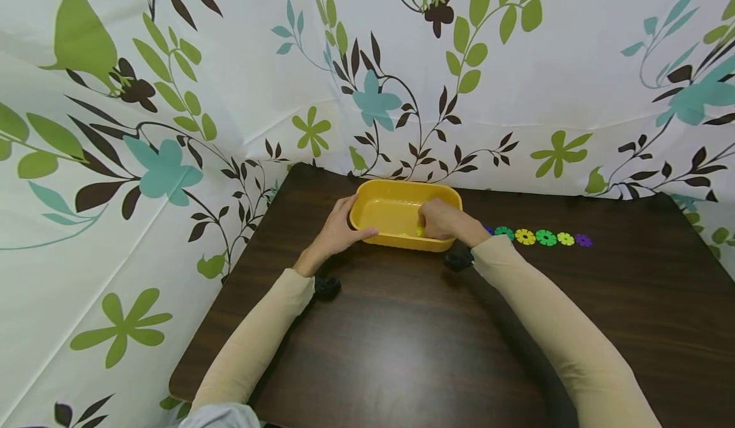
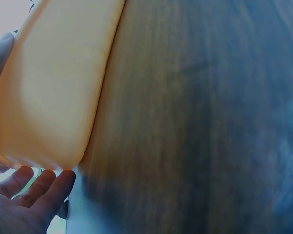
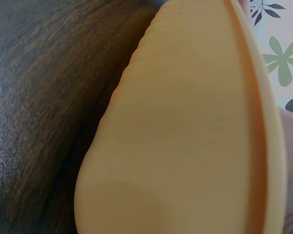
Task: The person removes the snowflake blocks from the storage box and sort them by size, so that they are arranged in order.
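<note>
A yellow plastic basin (image 1: 396, 189) stands on the dark wooden table. My left hand (image 1: 339, 229) holds its left end, thumb over the near rim and fingers around the outer wall. In the left wrist view, fingertips of the left hand (image 2: 31, 200) touch the basin's end wall (image 2: 51, 97). My right hand (image 1: 439, 219) reaches inside the basin's right part with curled fingers. Small bright yellow pieces (image 1: 421, 231) lie by its fingertips, which are mostly hidden. The basin's outer wall (image 3: 176, 122) fills most of the right wrist view and blocks that hand's fingers.
Right of the basin, a row of small flower-shaped discs lies on the table: teal (image 1: 504, 233), yellow (image 1: 525, 236), green (image 1: 546, 237), pale yellow (image 1: 565, 239) and purple (image 1: 583, 240). A blue one is partly behind the right wrist. Patterned cloth (image 1: 367, 141) hangs behind the table.
</note>
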Demonstrator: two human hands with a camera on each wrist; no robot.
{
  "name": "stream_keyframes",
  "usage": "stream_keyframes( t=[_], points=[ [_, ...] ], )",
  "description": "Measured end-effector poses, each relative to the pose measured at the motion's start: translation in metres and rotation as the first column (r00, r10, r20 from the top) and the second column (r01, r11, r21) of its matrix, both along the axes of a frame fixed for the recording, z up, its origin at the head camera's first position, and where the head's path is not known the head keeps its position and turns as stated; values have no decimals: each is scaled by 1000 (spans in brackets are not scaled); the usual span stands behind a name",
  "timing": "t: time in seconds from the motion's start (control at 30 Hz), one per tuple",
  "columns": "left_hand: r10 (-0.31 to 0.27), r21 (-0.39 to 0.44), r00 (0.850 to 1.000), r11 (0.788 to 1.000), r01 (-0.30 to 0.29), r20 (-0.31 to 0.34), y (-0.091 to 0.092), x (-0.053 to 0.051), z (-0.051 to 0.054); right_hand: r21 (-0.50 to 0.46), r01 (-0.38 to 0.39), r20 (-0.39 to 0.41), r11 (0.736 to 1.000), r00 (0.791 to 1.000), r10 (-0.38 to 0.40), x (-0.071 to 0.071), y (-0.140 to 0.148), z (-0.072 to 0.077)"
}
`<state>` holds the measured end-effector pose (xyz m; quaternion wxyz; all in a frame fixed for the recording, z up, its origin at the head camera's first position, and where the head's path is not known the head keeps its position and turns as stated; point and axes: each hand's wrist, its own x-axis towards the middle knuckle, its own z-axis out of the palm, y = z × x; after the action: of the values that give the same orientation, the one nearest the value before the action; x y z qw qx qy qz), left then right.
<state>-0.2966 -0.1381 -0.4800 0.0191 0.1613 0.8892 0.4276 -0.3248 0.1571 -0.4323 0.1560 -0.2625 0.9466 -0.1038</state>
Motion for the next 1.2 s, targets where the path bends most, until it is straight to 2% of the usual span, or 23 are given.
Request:
stream_keyframes(
  t=[0.2, 0.43, 0.57, 0.73, 0.9, 1.0, 1.2],
  points=[
    [-8, 4, 1000, 1000, 8, -10, 1, 1, 1, -41, 14, -64, 999, 998, -16, 3, 4, 3],
    [-6, 10, 1000, 1000, 6, -4, 1, 1, 2, -121, -15, -162, 993, 987, -4, 10, 12, 8],
    [-4, 10, 1000, 1000, 4, -4, 1, 1, 2, -192, 5, -198, 981, 979, -44, 16, 19, 11],
    [-6, 3, 1000, 1000, 6, -3, 0, 1, 1, -300, 54, -229, 952, 965, -127, 25, 34, 12],
    [-1, 1, 1000, 1000, 1, -7, 0, 0, 1, -380, 74, -291, 922, 937, -195, 32, 52, 10],
    [-1, 1, 1000, 1000, 1, -11, 0, 0, 1, -435, 103, -292, 895, 924, -249, 38, 63, 8],
    [-1, 4, 1000, 1000, 1, -5, 0, -1, 0, -506, 166, -316, 846, 877, -361, 51, 90, 5]
  ],
)
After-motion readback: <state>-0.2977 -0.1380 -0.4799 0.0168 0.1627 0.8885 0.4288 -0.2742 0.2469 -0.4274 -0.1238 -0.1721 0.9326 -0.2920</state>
